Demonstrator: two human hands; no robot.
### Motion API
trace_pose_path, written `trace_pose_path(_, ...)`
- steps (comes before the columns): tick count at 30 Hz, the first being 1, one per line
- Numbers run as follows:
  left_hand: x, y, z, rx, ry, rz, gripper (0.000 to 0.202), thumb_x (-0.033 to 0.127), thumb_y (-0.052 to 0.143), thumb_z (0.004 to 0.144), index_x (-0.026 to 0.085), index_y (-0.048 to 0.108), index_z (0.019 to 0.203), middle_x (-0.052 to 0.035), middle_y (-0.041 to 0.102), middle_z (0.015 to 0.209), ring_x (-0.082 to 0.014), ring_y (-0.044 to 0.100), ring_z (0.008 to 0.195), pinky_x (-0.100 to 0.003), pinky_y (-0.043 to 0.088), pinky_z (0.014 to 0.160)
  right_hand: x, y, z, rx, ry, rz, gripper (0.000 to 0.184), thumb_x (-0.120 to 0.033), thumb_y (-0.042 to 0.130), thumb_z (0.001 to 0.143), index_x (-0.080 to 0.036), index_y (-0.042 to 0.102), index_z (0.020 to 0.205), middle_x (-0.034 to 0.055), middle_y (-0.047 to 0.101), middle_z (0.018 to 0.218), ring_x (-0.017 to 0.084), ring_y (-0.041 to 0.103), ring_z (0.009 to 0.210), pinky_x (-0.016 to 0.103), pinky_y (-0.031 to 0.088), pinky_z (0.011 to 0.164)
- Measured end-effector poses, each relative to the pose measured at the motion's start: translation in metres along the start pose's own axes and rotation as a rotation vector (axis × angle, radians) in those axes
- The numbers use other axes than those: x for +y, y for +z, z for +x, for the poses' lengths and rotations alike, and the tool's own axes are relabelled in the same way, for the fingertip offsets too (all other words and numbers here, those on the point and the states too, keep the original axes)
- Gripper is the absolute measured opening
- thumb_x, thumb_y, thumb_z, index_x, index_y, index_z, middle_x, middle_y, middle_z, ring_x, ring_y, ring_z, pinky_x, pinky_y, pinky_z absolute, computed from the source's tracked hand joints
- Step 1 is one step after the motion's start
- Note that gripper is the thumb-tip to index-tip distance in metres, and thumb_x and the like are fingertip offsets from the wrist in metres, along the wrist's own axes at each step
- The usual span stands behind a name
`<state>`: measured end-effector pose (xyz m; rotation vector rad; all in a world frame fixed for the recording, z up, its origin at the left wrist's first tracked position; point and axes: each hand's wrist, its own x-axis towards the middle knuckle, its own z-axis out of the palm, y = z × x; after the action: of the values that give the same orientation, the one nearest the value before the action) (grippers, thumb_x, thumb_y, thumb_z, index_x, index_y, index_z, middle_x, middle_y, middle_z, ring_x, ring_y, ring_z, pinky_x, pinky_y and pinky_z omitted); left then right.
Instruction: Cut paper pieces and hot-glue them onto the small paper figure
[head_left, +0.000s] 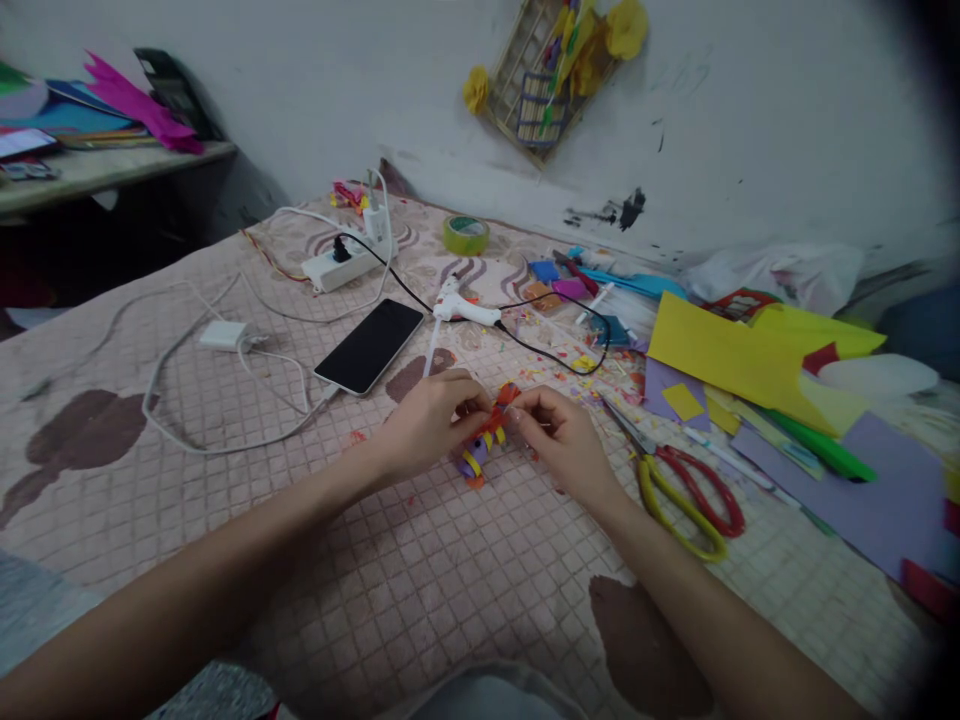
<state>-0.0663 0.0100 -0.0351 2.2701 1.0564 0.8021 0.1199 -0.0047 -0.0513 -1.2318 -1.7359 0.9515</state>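
Head view: both hands (pixel 435 425) (pixel 568 440) pinch a small purple figure (pixel 481 450), yellow-banded and orange-tipped.

Hands (pixel 431 418) pinching purple-orange craft piece (pixel 475 456); scissors (pixel 646 456) near.

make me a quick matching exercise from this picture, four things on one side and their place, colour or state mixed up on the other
Things:
1. small craft piece
2. scissors
3. phone
4. glue gun

Descriptions:
A. face up, dark-screened
B. red-and-yellow-handled
C. mostly white
D. between the left hand and right hand

Pairs: 1-D, 2-B, 3-A, 4-C
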Motion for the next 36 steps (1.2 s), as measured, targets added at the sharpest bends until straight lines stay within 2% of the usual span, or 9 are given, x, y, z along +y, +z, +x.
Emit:
trace_pose_path(9,0.000,-0.007,0.001,0.032,-0.044,0.035,0.013,0.008,0.054,0.075,0.015,0.064,0.078,-0.0014,0.060,0.073,-0.0103,0.051,0.068,-0.022,0.040,0.061,0.002,-0.002,-0.002,0.022,-0.021,-0.030,0.007,-0.022,0.052,0.082,-0.019,0.057,0.078,0.0001,0.056,0.071,0.013,0.051,0.064,0.024,0.040,0.057)
trace_pose_path(17,0.003,-0.002,-0.001,0.042,-0.004,0.033,0.013,0.014,0.051,0.080,0.015,0.064,0.077,-0.0015,0.059,0.072,-0.0096,0.051,0.065,-0.022,0.039,0.059,0.002,-0.003,-0.003,0.021,-0.025,-0.054,0.008,-0.020,0.051,0.082,-0.018,0.058,0.078,0.0005,0.057,0.073,0.013,0.052,0.066,0.024,0.041,0.059)
trace_pose_path(23,0.006,0.000,-0.002,-0.016,-0.041,0.122,0.008,0.017,0.054,0.077,0.015,0.062,0.075,-0.0022,0.059,0.072,-0.0115,0.053,0.066,-0.023,0.039,0.059,0.000,-0.004,-0.002,0.030,0.004,-0.024,0.008,-0.023,0.052,0.081,-0.018,0.058,0.078,0.0005,0.058,0.072,0.012,0.051,0.063,0.024,0.040,0.056)
trace_pose_path(31,0.005,0.004,0.000,-0.047,-0.039,0.175,0.011,0.015,0.051,0.078,0.015,0.061,0.072,-0.0023,0.057,0.071,-0.0121,0.052,0.066,-0.024,0.039,0.059,-0.002,-0.004,-0.001,-0.014,0.067,0.099,0.015,-0.031,0.053,0.082,-0.018,0.057,0.076,-0.0011,0.052,0.066,0.010,0.045,0.055,0.022,0.036,0.047)
trace_pose_path(36,0.006,0.005,0.001,-0.054,-0.061,0.174,0.013,0.015,0.051,0.078,0.015,0.060,0.069,-0.0025,0.057,0.071,-0.0118,0.051,0.065,-0.024,0.039,0.059,-0.003,-0.004,-0.002,-0.045,0.208,0.314,0.016,-0.036,0.055,0.082,-0.020,0.056,0.079,-0.0052,0.044,0.056,0.008,0.038,0.045,0.019,0.030,0.039)
